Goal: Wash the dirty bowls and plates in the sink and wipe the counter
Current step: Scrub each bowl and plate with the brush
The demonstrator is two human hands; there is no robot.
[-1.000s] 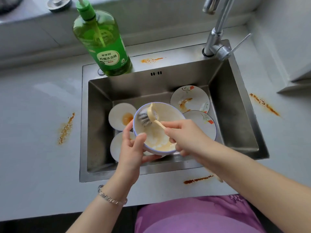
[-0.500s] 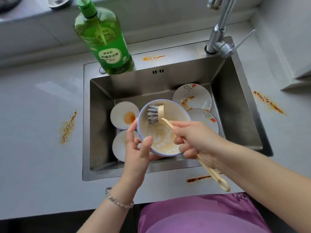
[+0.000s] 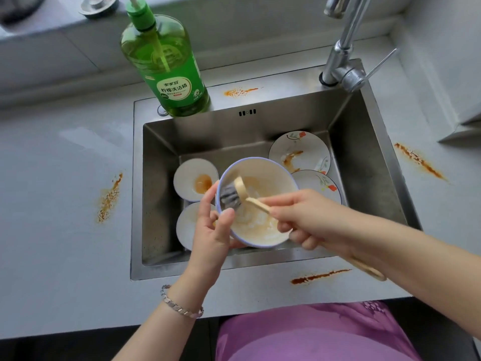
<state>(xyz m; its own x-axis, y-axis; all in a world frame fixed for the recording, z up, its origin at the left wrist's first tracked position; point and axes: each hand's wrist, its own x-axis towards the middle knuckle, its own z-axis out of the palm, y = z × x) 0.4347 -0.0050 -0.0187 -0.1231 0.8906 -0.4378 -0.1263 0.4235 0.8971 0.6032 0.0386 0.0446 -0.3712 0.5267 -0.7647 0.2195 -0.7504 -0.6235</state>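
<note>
The brush (image 3: pixel 235 194) is smeared to a blur at its bristles. Its handle vanishes inside the right hand (image 3: pixel 307 217), and only the looped end peeks out below the forearm (image 3: pixel 390 256). The left hand (image 3: pixel 212 230) covers the near-left rim of the bowl (image 3: pixel 263 178) and part of the near dish (image 3: pixel 186 225); apart from thumb and forefinger, its fingers go out of sight under the bowl. The bowl hides the sink (image 3: pixel 364 165) floor beneath it and the left edge of the near plate (image 3: pixel 318 185). The top edge crops the faucet (image 3: pixel 341 48) spout, the pump of the bottle (image 3: pixel 166 63) and a metal lid (image 3: pixel 97 6). The bottle's small print can't be read.
</note>
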